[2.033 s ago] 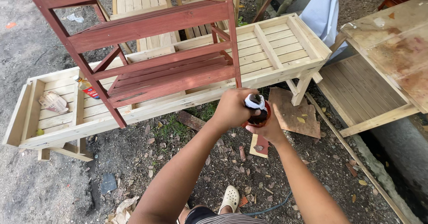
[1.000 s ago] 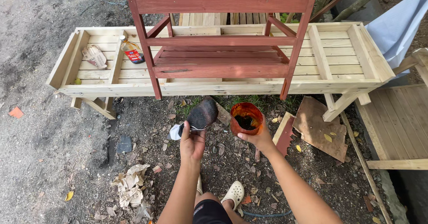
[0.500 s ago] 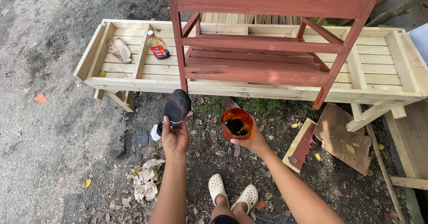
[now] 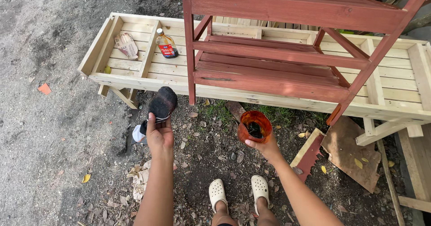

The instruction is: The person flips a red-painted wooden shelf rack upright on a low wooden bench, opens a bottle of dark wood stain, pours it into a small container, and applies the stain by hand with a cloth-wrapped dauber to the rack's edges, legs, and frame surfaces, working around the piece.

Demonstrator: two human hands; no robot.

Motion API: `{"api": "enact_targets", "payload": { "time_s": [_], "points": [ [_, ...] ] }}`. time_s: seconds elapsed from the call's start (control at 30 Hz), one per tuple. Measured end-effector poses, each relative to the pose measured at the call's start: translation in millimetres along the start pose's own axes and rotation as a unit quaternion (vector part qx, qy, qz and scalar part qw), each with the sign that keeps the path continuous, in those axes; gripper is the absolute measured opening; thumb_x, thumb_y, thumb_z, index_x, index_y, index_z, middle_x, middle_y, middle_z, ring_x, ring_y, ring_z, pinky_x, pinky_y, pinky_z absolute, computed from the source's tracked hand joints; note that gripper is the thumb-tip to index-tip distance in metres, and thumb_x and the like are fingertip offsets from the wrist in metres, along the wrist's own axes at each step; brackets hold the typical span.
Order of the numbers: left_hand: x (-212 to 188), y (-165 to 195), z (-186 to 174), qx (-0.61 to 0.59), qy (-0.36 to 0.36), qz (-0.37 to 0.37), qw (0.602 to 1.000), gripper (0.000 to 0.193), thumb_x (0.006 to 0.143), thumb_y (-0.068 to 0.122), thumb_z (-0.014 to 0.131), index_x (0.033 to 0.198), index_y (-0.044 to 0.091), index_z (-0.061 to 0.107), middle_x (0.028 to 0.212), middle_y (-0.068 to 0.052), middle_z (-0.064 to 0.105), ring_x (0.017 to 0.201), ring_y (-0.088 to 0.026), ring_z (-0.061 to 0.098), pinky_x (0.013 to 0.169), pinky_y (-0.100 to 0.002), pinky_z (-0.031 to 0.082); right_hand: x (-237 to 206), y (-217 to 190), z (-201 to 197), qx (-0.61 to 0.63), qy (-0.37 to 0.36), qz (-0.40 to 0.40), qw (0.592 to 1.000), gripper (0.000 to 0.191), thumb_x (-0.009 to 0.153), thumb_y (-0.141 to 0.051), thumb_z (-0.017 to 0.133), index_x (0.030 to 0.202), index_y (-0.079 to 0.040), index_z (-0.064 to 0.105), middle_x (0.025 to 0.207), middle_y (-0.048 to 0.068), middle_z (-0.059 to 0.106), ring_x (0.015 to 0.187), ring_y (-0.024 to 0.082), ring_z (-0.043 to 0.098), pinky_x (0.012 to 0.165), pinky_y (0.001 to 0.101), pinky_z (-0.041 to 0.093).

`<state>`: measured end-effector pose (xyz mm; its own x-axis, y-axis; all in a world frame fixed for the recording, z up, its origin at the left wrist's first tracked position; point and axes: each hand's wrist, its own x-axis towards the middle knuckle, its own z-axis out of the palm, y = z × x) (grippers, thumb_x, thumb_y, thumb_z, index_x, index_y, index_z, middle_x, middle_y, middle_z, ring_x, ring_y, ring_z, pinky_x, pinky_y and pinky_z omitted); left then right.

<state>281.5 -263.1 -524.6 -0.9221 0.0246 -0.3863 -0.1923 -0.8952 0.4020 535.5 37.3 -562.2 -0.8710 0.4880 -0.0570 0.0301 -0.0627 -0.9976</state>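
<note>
- Gripping from below, the left hand [image 4: 159, 135] clenched around a dark stained pad [image 4: 163, 102], which stood up above its fingertips; a white scrap [image 4: 138, 133] just left of the fingers was partly hidden and hard to identify.
- Beyond the pad, a glass bottle [image 4: 166, 44] lay in the pale wooden frame [image 4: 134, 80].
- The right hand [image 4: 266, 146] grasped an orange cup [image 4: 254, 126] from underneath; its fingers were mostly hidden behind the cup, dark liquid inside.
- Above the cup stood a red-stained shelf [image 4: 278, 55], cut off at the top.

A bottle [image 4: 166, 44] lies in the pallet frame [image 4: 134, 80], left of the shelf rack [image 4: 278, 68]; leaves on the ground below.
</note>
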Motion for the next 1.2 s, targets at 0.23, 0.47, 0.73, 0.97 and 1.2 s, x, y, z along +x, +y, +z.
{"api": "enact_targets", "payload": {
  "time_s": [0.23, 0.47, 0.73, 0.97, 1.2],
  "points": [
    [-22, -40, 2, 0.021, 0.041, 0.048, 0.998, 0.021, 0.093, 0.006, 0.071, 0.113, 0.002, 0.064, 0.116, -0.015, 0.072, 0.106, -0.028, 0.072, 0.097, -0.048, 0.061, 40, 20, -14, -0.084, -0.085, 0.022, 0.993, 0.111, 0.061, -0.035, 0.096, 0.151, -0.008, 0.036, 0.146, 0.011, 0.055, 0.140, 0.026, 0.051, 0.118, 0.0432, 0.039],
    [-70, -65, 14, 0.675, -0.126, 0.372, 0.625, 0.032, 0.092, 0.009, 0.078, 0.122, 0.006, 0.068, 0.120, -0.016, 0.071, 0.106, -0.029, 0.072, 0.093, -0.037, 0.058, 78, 18, -37, -0.133, -0.170, 0.046, 0.975, 0.118, 0.057, -0.040, 0.097, 0.153, -0.012, 0.034, 0.148, 0.010, 0.054, 0.142, 0.027, 0.048, 0.120, 0.0446, 0.037],
    [-50, -88, 30, 0.772, -0.435, 0.462, 0.032, 0.032, 0.085, 0.022, 0.062, 0.114, 0.011, 0.065, 0.118, -0.014, 0.064, 0.117, -0.034, 0.061, 0.107, -0.049, 0.049, 108, 10, -49, -0.082, -0.223, 0.032, 0.971, 0.116, 0.057, -0.038, 0.098, 0.153, -0.012, 0.038, 0.147, 0.011, 0.055, 0.142, 0.028, 0.049, 0.120, 0.0466, 0.038],
    [-14, -112, 36, 0.758, -0.494, 0.416, -0.086, 0.014, 0.091, 0.024, 0.061, 0.097, 0.014, 0.067, 0.112, -0.006, 0.060, 0.109, -0.027, 0.059, 0.101, -0.047, 0.047, 118, 6, -69, -0.063, -0.245, 0.039, 0.967, 0.109, 0.059, -0.029, 0.099, 0.151, -0.011, 0.042, 0.146, 0.009, 0.058, 0.140, 0.027, 0.053, 0.119, 0.0445, 0.040],
    [8, -116, 44, 0.759, -0.467, 0.435, -0.130, 0.020, 0.088, 0.026, 0.060, 0.100, 0.013, 0.068, 0.114, -0.007, 0.059, 0.109, -0.027, 0.057, 0.098, -0.046, 0.047, 118, -6, -57, -0.031, -0.265, 0.017, 0.964, 0.105, 0.061, -0.026, 0.099, 0.151, -0.009, 0.045, 0.145, 0.009, 0.060, 0.139, 0.025, 0.054, 0.119, 0.0432, 0.041]
  ]
}}
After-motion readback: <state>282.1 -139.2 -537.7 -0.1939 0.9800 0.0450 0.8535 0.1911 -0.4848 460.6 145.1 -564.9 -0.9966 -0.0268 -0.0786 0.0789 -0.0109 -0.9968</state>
